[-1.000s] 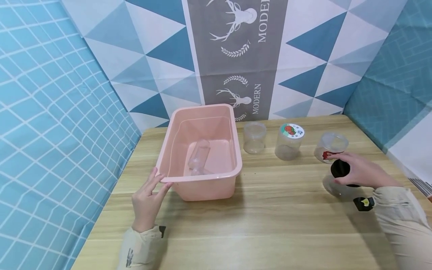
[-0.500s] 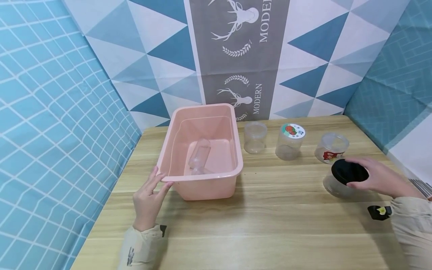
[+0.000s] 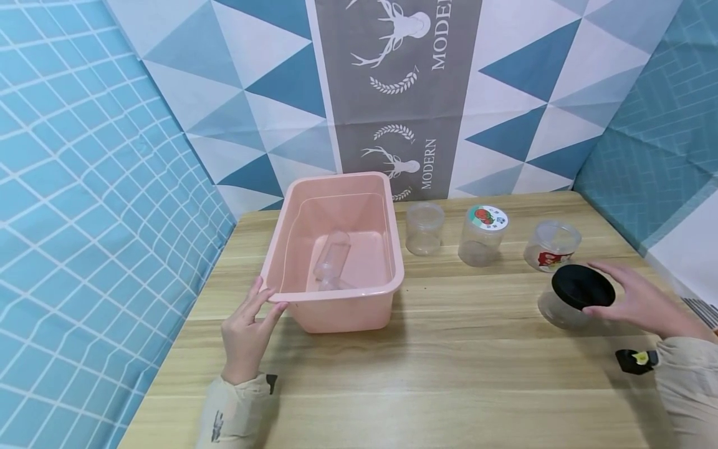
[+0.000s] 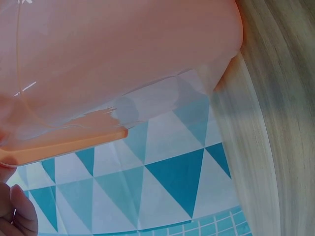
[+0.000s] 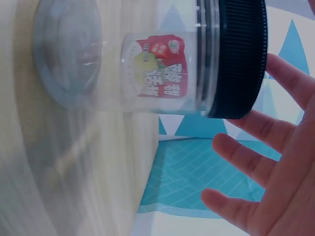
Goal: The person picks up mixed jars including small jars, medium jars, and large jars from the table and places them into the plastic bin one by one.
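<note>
A clear jar with a black lid (image 3: 578, 296) stands upright on the wooden table (image 3: 449, 362) at the right. My right hand (image 3: 636, 302) is just to its right, fingers spread and straight, fingertips by the lid's edge and gripping nothing. The right wrist view shows the same jar (image 5: 162, 73), with a red label, beside my open right hand (image 5: 266, 187). My left hand (image 3: 247, 330) rests with straight fingers against the front left corner of a pink plastic bin (image 3: 387, 249). A clear bottle (image 3: 332, 262) lies inside the bin. The left wrist view shows the bin's wall (image 4: 123, 59).
Three more clear jars stand in a row behind: a small one (image 3: 424, 227), one with a sticker lid (image 3: 482, 236) and one with a red label (image 3: 551, 244). Patterned cloth walls close in the table at the back and both sides.
My right hand held the black-lidded jar a second ago; it has let go, opened and drawn back to the right. The jar now stands by itself. My left hand has not moved.
</note>
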The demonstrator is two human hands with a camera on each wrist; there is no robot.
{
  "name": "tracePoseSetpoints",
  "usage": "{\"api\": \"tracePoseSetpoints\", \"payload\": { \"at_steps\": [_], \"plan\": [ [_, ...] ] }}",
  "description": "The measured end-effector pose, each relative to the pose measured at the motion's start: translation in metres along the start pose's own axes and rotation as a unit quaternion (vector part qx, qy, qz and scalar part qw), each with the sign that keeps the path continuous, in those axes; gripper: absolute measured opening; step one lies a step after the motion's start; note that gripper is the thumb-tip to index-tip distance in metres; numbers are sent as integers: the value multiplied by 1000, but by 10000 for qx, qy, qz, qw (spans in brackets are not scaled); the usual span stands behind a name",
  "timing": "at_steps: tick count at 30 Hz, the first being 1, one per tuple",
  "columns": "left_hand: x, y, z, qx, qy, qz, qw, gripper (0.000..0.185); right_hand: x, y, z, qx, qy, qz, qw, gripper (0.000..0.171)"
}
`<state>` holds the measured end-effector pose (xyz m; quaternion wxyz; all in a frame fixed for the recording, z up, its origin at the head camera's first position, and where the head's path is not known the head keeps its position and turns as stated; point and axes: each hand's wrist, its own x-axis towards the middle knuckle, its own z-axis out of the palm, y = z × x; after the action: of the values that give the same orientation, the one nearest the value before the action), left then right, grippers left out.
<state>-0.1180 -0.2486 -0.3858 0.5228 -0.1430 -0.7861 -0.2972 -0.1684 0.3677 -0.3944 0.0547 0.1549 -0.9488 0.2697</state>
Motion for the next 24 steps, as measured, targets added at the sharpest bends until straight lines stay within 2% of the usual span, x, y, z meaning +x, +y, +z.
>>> {"api": "tracePoseSetpoints", "payload": {
  "at_steps": [5, 12, 16, 20, 24],
  "plan": [
    [1, -1, 1, 55, 35, 146, 9999, 54, -5, 2, 4, 236, 18, 262, 9994, 96],
    [1, -1, 1, 36, 7, 144, 9999, 54, -13, 8, 10, 618, 58, 745, 9953, 96],
    [1, 0, 0, 98, -41, 26, 9999, 55, -16, 13, 14, 1078, 54, 924, 9899, 96],
    [0, 0, -1, 100, -105, -160, 9998, 58, -19, 18, 18, 1426, 41, 942, 9853, 97],
    [1, 0, -1, 162, -52, 2, 9999, 56, -22, 23, 24, 1615, 54, 876, 9830, 95]
  ]
}}
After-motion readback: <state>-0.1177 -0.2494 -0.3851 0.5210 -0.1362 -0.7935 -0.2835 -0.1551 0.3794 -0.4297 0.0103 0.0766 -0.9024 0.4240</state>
